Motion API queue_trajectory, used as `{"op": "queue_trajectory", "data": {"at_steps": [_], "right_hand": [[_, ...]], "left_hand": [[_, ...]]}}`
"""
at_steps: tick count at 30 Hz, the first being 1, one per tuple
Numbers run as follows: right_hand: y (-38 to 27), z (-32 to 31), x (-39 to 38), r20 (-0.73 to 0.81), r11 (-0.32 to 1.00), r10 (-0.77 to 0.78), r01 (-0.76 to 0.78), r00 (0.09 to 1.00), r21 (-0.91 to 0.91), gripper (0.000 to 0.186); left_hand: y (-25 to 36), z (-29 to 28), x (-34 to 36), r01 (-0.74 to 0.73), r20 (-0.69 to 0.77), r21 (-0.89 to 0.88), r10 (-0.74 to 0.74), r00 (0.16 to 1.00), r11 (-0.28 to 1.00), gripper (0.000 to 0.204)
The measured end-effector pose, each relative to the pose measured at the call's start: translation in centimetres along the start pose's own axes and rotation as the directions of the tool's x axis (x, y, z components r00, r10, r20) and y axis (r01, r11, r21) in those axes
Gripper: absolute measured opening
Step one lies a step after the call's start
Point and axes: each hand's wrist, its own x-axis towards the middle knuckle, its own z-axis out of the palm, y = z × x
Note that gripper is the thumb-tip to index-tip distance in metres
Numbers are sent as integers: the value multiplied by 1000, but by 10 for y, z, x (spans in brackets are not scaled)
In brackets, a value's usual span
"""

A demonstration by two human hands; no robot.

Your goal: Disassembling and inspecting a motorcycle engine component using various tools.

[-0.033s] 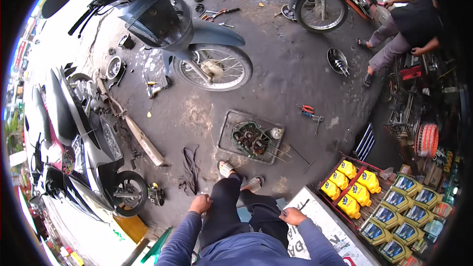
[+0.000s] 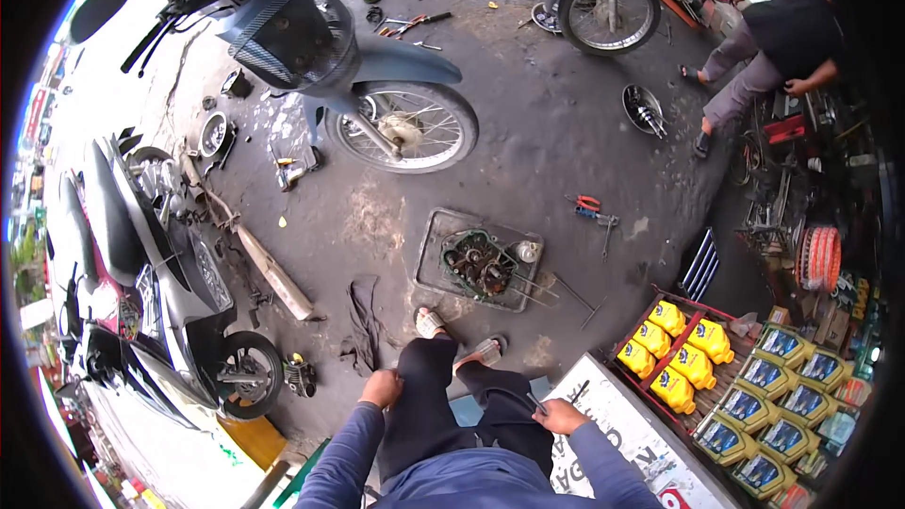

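My left hand (image 2: 382, 388) is closed in a loose fist against my left thigh, with nothing seen in it. On the other side, my right hand (image 2: 563, 417) rests by my right thigh, fingers closed round a thin dark metal rod (image 2: 536, 403); its full shape is hidden. Beyond my feet an opened engine case (image 2: 479, 265) lies in a shallow metal tray (image 2: 436, 275), its inner parts exposed and oily. A small clear jar (image 2: 528, 251) stands in the tray beside it. Neither hand touches the engine case.
Pliers (image 2: 586, 203) and a T-handle wrench (image 2: 589, 306) lie right of the tray. A dark rag (image 2: 363, 320) and exhaust pipe (image 2: 273, 273) lie left. Motorbikes (image 2: 405, 127) stand around. Yellow oil bottles (image 2: 693, 365) fill a rack at right. Another person (image 2: 787, 28) stands at far right.
The view has shifted slightly, moving the surroundings a little in the picture. My two hands keep nearly the same places and grips.
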Motion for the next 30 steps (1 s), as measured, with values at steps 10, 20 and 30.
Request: {"op": "queue_trajectory", "data": {"at_steps": [10,20,30], "right_hand": [[4,-131,63,-592,813,448,-29,670,582,25],[-91,-200,166,-650,775,-630,299,425,-556,14],[-135,-211,233,-550,706,-661,174,510,-687,11]], "left_hand": [[16,-47,98,-421,613,-301,511,602,856,9],[91,21,306,-803,-719,-115,509,473,585,16],[92,49,328,-774,-813,-193,343,470,603,13]]}}
